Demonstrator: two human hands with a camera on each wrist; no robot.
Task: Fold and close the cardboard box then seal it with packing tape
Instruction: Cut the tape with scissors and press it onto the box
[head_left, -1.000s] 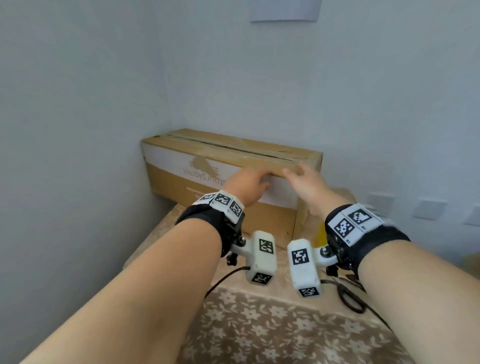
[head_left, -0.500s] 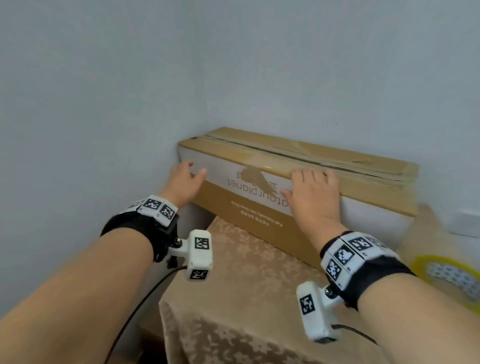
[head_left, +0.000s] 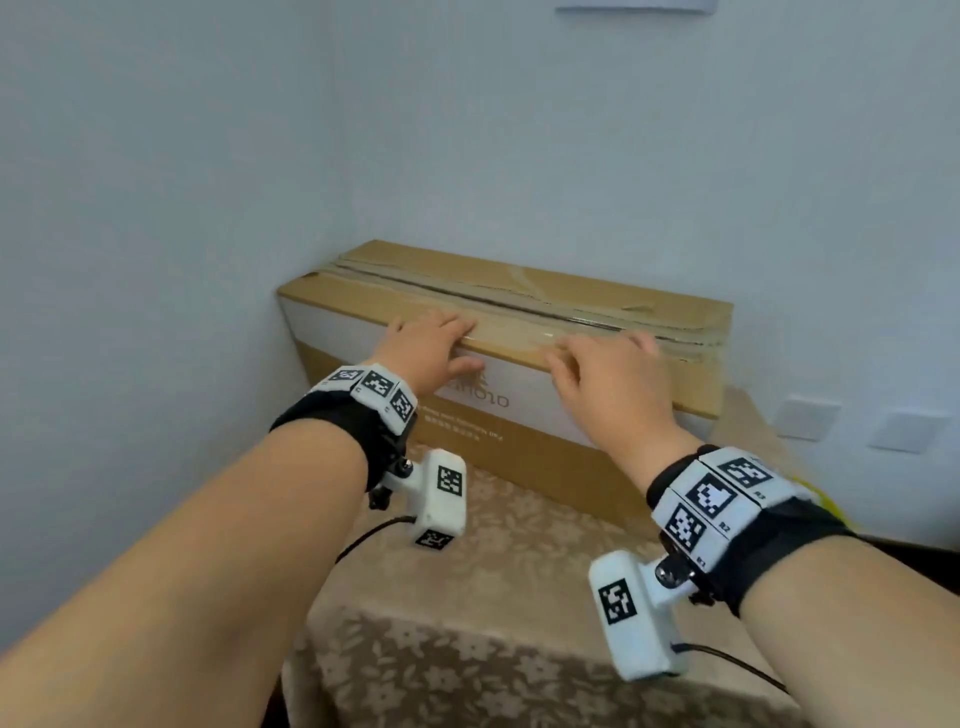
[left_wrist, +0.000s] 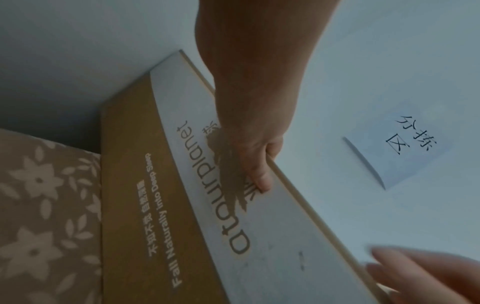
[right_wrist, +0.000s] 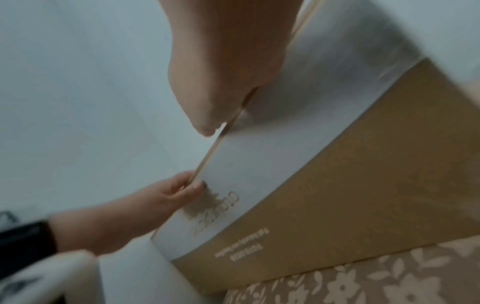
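Observation:
A long cardboard box (head_left: 545, 447) lies on the table in the wall corner, its flaps down and shiny tape (head_left: 519, 304) running along the top seam. My left hand (head_left: 431, 345) grips the near top edge left of the middle, with its fingers over the top and its thumb (left_wrist: 261, 182) on the white front face. My right hand (head_left: 610, 369) rests on the same edge further right, fingers spread loosely on the top and blurred. Its thumb (right_wrist: 206, 128) sits at the edge. A yellow sliver of the tape roll (head_left: 830, 503) peeks out behind my right wrist.
The table (head_left: 519, 623) wears a beige floral cloth and ends near my forearms. Walls close in behind and left of the box. Two wall sockets (head_left: 810, 418) sit at the right, and a paper sign (left_wrist: 392, 152) hangs above.
My left hand came from the box's left end to the near top edge. My right hand slid up from the front face onto the top. The view shifted right.

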